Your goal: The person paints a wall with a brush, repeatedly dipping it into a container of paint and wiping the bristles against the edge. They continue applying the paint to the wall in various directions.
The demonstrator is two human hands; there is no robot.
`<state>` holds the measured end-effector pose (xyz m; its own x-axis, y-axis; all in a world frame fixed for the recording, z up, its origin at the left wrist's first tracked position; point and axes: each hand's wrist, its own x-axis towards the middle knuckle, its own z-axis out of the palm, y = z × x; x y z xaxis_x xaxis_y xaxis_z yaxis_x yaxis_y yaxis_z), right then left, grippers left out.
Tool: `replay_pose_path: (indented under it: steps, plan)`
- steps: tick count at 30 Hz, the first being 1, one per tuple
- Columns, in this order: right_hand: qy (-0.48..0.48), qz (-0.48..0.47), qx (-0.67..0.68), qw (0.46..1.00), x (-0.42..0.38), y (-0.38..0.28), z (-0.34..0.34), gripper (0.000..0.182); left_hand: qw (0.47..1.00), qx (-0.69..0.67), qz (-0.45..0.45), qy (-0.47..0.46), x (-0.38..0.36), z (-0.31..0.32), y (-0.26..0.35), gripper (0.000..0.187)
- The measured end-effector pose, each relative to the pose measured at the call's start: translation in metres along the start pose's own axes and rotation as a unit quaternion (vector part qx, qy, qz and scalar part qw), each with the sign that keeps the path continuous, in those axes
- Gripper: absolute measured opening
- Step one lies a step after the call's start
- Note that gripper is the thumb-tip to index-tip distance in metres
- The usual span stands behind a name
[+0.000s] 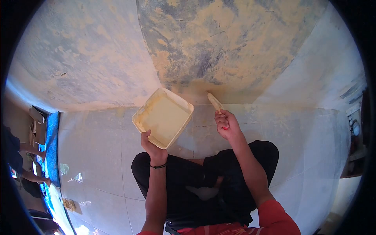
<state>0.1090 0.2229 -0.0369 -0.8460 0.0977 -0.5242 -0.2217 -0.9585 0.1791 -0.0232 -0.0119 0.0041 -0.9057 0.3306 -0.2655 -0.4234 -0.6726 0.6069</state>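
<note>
My left hand [152, 146] grips the near corner of a square, cream-coloured tub [179, 97], thumb over the rim. Smooth pale paste [167, 117] covers its bottom and streaks its sides. In my right hand [228, 124], fingers wrap round a putty knife [214, 102] with a bit of red showing at its handle. The paste-coated blade points up and left, its tip at the foot of the wall [219, 51]. Patchy grey and beige smears cover that wall. The tub is tilted in view, just left of the knife, above the tiled floor [94, 141].
My crossed legs [246, 164] in black trousers fill the floor close to the wall. At far left lies a blue mat [53, 149], with another person's legs [33, 149] beside it. A yellowish block [69, 205] sits on the floor. Shelved items [355, 127] stand far right.
</note>
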Motion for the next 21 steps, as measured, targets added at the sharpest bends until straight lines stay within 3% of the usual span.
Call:
replay_pose_path:
  steps: [3,8,21]
  plan:
    - [-0.026,0.011,-0.035,0.999,-0.011,0.003,0.01,0.015,1.0,-0.004,-0.009,0.004,0.0,0.0,-0.001,0.043]
    - [0.057,-0.099,-0.26,0.959,-0.005,0.032,0.002,0.015,1.0,0.003,-0.006,-0.007,-0.001,0.001,-0.003,0.043]
    - [0.13,-0.096,-0.329,0.93,0.053,0.016,-0.056,0.013,1.0,0.001,-0.008,-0.001,0.0,0.001,-0.003,0.043]
